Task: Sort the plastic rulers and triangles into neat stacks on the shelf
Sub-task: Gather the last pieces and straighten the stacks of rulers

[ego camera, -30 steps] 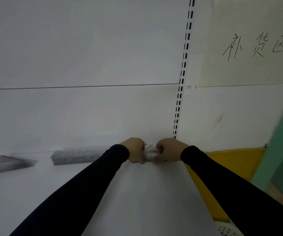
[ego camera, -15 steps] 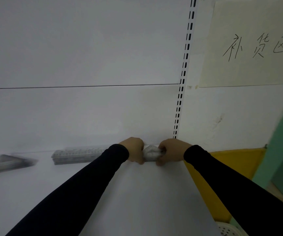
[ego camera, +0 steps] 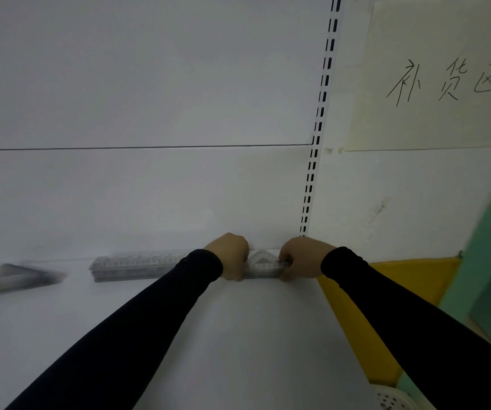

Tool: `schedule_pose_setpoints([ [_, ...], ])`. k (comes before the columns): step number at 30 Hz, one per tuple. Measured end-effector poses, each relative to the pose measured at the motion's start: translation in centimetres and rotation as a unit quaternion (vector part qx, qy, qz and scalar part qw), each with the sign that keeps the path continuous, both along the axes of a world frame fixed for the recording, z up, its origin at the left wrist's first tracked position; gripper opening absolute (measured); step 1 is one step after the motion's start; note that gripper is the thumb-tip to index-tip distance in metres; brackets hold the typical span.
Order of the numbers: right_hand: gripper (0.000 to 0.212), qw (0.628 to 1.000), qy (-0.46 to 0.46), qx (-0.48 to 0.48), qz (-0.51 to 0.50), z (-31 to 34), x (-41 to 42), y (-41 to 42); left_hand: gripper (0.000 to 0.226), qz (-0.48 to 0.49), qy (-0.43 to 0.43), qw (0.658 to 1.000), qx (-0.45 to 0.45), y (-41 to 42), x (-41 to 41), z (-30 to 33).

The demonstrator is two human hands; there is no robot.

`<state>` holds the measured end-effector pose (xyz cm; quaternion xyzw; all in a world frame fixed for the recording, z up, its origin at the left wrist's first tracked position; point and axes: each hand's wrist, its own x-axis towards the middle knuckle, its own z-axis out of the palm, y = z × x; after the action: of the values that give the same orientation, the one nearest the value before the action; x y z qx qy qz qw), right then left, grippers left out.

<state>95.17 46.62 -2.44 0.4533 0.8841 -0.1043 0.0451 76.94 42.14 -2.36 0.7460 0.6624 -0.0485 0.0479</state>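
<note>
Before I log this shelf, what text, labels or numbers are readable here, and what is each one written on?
"补货区": handwritten in dark strokes on the pale yellow paper sheet stuck to the wall at upper right.
Scale markings on the clear triangle stack between the left hand and right hand: too small to read.
Markings on the ruler stack and the dark triangle stack at far left: blurred, unreadable.

On the shelf [ego camera: 238, 350], at its back right corner, a stack of triangles [ego camera: 263, 263] sits between the left hand [ego camera: 231, 255] and the right hand [ego camera: 301, 258]. Just left of it, along the back edge, lies a stack of rulers [ego camera: 134, 264]. Farther left, near the left edge, lies another pile of triangles [ego camera: 13, 276], apart from the rulers.
</note>
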Motion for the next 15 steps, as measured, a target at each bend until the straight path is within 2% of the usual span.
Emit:
schedule_pose_setpoints([
  [3,0.028,1.000,0.005,0.000,-0.001,0.00,0.02,0.00,0.009,0.006,-0.018,1.000,-0.007,-0.05,-0.22,0.05],
  [6,0.034,1.000,0.013,-0.005,-0.006,-0.07,0.13,0.02,0.014,0.016,-0.032,0.999,-0.020,-0.28,-0.25,0.25],
  [9,0.034,1.000,0.022,0.002,-0.004,-0.27,0.27,0.13,0.009,0.016,-0.021,0.999,-0.018,-0.38,-0.08,0.31],
  [13,0.029,1.000,0.022,0.015,0.005,-0.47,0.30,0.05,0.024,0.012,-0.001,1.000,0.004,-0.40,0.12,0.19],
  [15,0.029,1.000,0.021,0.016,0.005,-0.48,0.26,-0.05,0.024,0.010,0.007,1.000,0.005,-0.44,0.18,0.27],
])
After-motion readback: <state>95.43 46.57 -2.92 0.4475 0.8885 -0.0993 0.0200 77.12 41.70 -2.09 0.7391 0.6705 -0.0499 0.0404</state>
